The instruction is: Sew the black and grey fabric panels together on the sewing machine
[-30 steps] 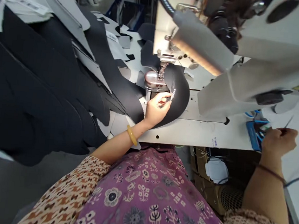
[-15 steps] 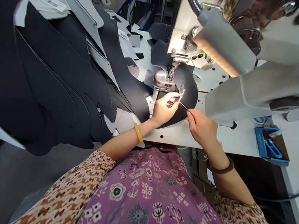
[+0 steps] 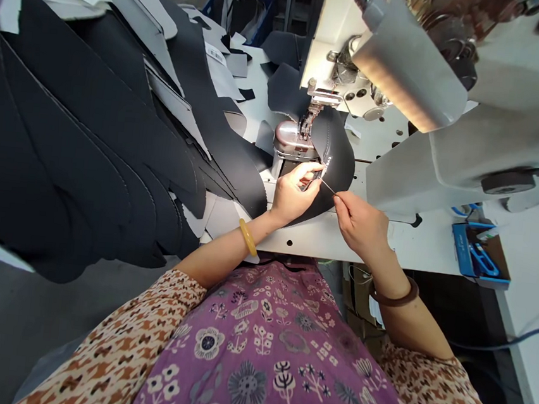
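Pinching black piece (image 3: 333,163) under left hand (image 3: 292,194), right hand (image 3: 360,223) beside.

We see black cut pieces (image 3: 89,140), black curved panel (image 3: 333,160) with white lettering, our purple floral apron (image 3: 272,367), amber bangle (image 3: 248,237), blue tray (image 3: 476,257), white sewing machine (image 3: 472,120).
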Tool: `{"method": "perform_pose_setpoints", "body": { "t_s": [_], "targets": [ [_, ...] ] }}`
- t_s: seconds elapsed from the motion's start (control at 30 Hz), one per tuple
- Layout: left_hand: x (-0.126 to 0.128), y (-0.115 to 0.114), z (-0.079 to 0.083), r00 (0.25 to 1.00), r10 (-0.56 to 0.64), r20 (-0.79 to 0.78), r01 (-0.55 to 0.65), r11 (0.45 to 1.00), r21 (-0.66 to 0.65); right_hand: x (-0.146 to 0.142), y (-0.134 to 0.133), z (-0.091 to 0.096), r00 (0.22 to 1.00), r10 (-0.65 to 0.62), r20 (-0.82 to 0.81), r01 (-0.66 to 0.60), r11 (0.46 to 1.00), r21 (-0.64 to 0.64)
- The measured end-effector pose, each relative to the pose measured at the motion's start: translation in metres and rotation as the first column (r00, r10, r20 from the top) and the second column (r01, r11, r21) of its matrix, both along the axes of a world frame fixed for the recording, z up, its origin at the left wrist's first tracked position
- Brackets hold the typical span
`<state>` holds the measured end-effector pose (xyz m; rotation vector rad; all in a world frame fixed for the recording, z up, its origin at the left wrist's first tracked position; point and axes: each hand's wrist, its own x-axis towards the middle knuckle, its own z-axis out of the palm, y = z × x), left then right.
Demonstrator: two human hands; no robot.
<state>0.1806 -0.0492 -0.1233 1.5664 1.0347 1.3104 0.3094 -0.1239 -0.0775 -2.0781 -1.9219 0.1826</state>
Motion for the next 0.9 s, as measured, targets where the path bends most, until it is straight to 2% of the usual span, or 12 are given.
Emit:
{"method": "perform_pose_setpoints", "body": {
  "t_s": [0.9],
  "targets": [
    [-0.0006, -0.0006, 0.0037, 1.000, -0.008, 0.030, 0.008, 1.000, 0.017, -0.0013, 0.0004, 0.0015, 1.000, 0.018, -0.011, -0.018, 1.000, 0.011]
  ]
}}
